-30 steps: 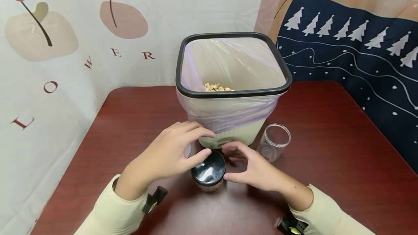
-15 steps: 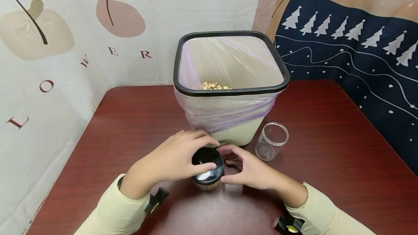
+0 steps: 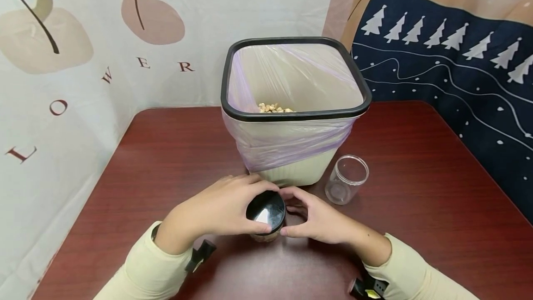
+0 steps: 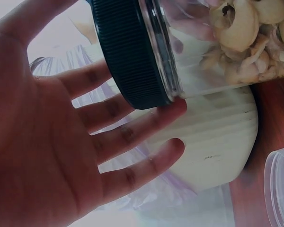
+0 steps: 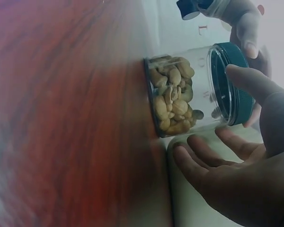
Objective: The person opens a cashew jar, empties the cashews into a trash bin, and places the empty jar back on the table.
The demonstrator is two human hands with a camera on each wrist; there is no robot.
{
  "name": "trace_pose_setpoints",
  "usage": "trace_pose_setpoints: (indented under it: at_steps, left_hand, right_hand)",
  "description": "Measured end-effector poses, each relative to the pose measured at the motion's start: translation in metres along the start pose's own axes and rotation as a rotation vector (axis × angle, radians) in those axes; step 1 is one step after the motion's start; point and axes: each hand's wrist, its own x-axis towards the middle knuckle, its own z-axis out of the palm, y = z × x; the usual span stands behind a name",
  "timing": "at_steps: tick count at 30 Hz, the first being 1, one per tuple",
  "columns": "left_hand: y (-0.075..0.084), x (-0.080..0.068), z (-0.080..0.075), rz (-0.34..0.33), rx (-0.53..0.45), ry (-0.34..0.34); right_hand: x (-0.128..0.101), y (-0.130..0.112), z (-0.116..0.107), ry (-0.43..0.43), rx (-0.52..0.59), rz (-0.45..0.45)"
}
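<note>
A clear screw-top jar [image 3: 264, 236] partly filled with cashews [image 5: 173, 97] stands upright on the table in front of the bin. Its dark ribbed lid [image 3: 269, 208] is on, looking black from the head and green from the wrists. My left hand [image 3: 220, 205] holds the lid from the left, thumb on the near side and fingers round the far side. From the right, my right hand [image 3: 318, 216] holds the jar near its neck between thumb and fingertips, the palm well off it. Its other fingers [image 5: 196, 165] are spread beside the jar wall.
Behind the jar stands a cream bin [image 3: 295, 170] with a black rim and a plastic liner, pale nuts [image 3: 275, 108] inside. An uncapped clear jar [image 3: 347, 180] stands right of it. Left of the bin is a clear round plastic thing [image 4: 280, 189], hidden from the head view.
My left hand has moved right and closed round the lid, its thumb shifting to the near edge. The right hand has drawn slightly closer to the jar.
</note>
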Motion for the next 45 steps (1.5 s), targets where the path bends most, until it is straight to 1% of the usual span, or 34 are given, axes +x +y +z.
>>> trace_pose_setpoints:
  at_steps: [5,13,20,25,31,38,41,45]
  left_hand:
    - [0.0016,-0.0014,0.0003,0.005,0.0,0.007]
    - [0.0031,-0.0047,0.0041,0.026,0.052,0.018]
    - [0.0023,-0.0032,0.0057,0.041,0.083,0.054]
    - [0.0021,-0.0021,0.0073,0.047,0.084,0.074]
    - [0.0017,-0.0011,0.0077,0.052,0.082,0.089]
    - [0.0015,0.0005,0.0059,0.086,0.084,0.142]
    - [0.0027,0.0008,0.0052,0.094,0.097,0.164]
    - [0.0046,0.0013,0.0053,0.106,0.113,0.199]
  right_hand:
    - [0.0002,0.0014,0.0015,-0.001,0.018,0.011]
    - [0.0006,0.0027,0.0027,-0.014,0.012,0.003]
    - [0.0003,0.0009,0.0043,-0.009,0.008,0.011]
    - [-0.0009,0.0024,0.0049,-0.004,-0.012,0.019]
    - [-0.0011,0.0027,0.0058,-0.003,0.002,0.004]
    - [-0.0013,0.0001,0.0063,0.006,0.01,0.017]
    - [-0.0019,-0.0012,0.0069,-0.004,0.02,0.004]
    - [-0.0037,-0.0032,0.0078,-0.012,-0.015,-0.02]
